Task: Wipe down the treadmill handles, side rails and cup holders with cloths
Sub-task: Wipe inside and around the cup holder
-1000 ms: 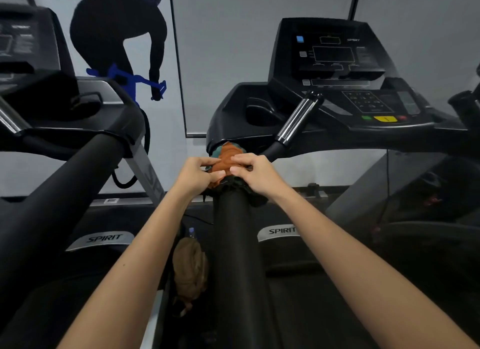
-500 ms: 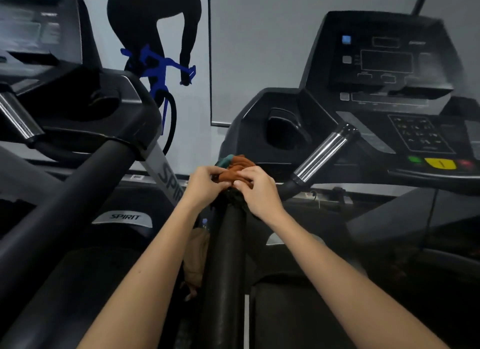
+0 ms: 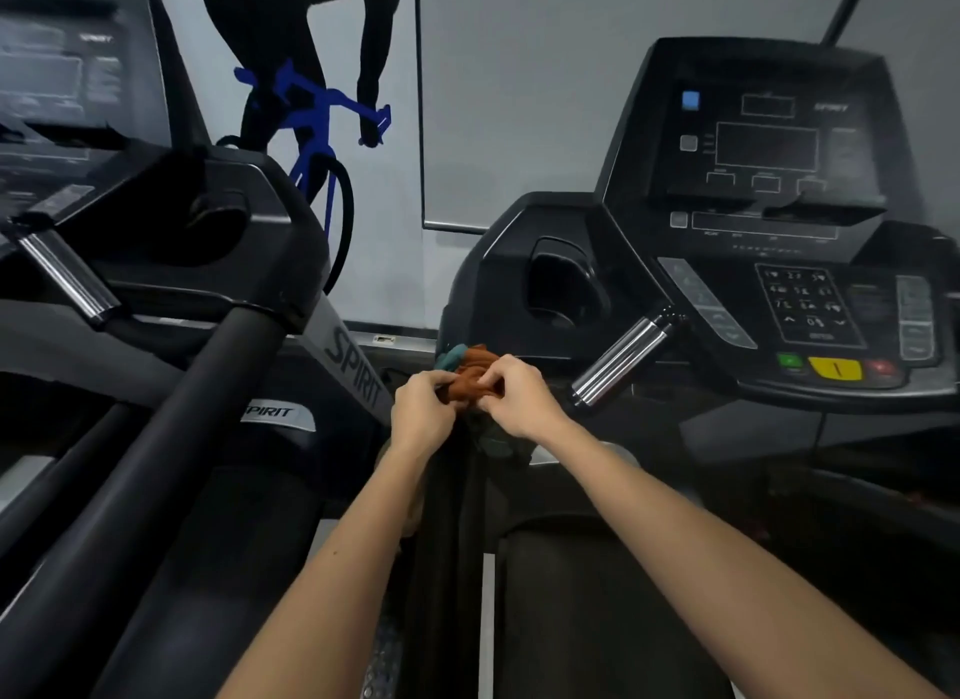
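An orange cloth [image 3: 470,371] with a bit of teal cloth [image 3: 448,359] behind it is bunched on the top end of the black side handle [image 3: 447,511] of the right treadmill. My left hand [image 3: 422,412] pinches the orange cloth from the left. My right hand [image 3: 514,399] pinches it from the right, fingers curled over the bunch. Just above sits the deep black cup holder [image 3: 563,287]. A chrome pulse grip [image 3: 621,355] slants up to the right of my hands.
The console [image 3: 769,178] with keypad and a yellow button [image 3: 835,370] rises at right. A second treadmill stands at left, its long black handle [image 3: 171,438] slanting down. A cyclist graphic [image 3: 306,90] covers the wall behind. The treadmill belt [image 3: 597,610] lies below my right arm.
The view has shifted left and closer to the console. Both hands stay on the bunched orange cloth at the handle's top, with only small finger movement.
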A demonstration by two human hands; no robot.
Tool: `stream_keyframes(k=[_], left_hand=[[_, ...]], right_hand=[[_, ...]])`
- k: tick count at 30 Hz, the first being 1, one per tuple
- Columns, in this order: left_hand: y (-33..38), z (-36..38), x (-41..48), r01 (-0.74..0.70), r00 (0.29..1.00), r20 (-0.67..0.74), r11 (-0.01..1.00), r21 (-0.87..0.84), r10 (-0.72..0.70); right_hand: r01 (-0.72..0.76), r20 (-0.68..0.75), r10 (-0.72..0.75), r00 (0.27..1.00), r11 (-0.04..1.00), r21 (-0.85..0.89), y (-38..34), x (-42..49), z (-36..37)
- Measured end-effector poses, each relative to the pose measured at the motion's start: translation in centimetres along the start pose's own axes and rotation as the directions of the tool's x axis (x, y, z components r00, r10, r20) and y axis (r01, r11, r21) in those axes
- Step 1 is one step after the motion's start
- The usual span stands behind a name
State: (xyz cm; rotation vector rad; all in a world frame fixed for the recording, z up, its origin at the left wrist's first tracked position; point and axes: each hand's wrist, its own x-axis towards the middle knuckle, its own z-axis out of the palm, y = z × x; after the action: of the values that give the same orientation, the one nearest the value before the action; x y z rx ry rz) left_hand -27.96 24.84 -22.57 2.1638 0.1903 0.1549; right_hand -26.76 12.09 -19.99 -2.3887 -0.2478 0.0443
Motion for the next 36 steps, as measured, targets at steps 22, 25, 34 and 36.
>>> stream_keyframes(k=[22,25,34,36], left_hand=[[8.3,6.2,10.0,-0.193,0.98,0.081,0.962,0.191,0.181],[6.8,6.4,10.7,-0.175,0.984,0.048,0.982,0.067,0.172],[5.2,6.7,15.4,-0.198,0.977,-0.057,0.976,0.096,0.204],[5.2,6.8,16.5,-0.217,0.971,-0.082,0.971,0.102,0.226]], right_hand=[[0.348,0.626,-0.008,0.779,0.837,-0.422,5.0,12.3,-15.8],[0.366,0.654,-0.063,0.754,0.867,-0.339,6.7,12.9,-14.7],[0.161,0.647,0.008,0.762,0.966,-0.202,8.1,15.3,-9.7],[0.033,0.568,0.054,0.821,0.99,-0.14,7.9,16.5,-8.5]])
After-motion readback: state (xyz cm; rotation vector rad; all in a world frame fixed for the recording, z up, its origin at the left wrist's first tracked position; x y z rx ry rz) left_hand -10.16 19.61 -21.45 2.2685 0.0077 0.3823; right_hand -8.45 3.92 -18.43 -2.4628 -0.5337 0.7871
